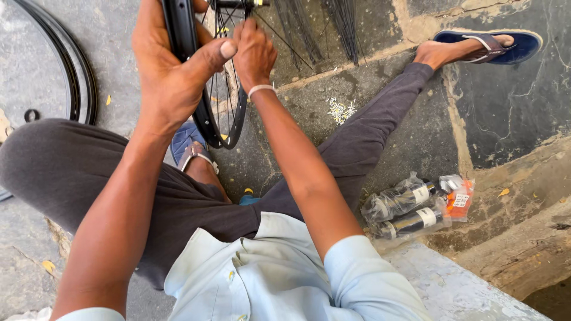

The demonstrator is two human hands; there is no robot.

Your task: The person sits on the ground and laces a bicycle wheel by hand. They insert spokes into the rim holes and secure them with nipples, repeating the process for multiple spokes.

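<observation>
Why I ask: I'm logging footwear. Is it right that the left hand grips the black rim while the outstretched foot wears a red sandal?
Not quite: the sandal is blue, as the head view shows. The left hand does grip the black rim.

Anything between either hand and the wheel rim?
Nothing visible. The left hand already grips the black wheel rim, thumb across it; the right hand pinches among the spokes near the top edge.
</observation>
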